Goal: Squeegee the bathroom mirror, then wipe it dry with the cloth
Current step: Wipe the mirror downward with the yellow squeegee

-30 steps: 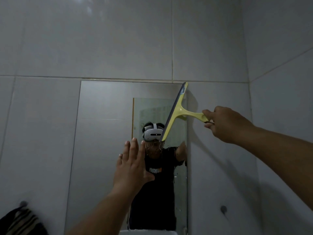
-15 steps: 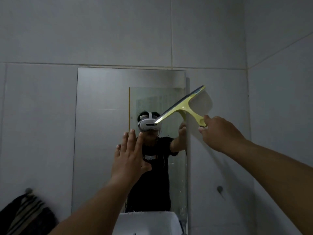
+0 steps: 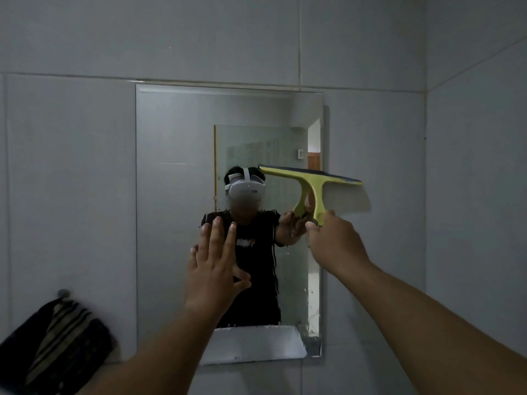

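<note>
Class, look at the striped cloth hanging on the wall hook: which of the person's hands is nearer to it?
Left. The left hand is raised, open, before the mirror, right of the striped cloth. The right hand, gripping the squeegee, is farther right.

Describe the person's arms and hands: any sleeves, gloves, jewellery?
Both forearms are bare as far as the frame shows: no sleeves reach them. The left hand and right hand wear no gloves, and no rings, watch or bracelet show. The mirror reflection shows a black short-sleeved T-shirt.
</note>
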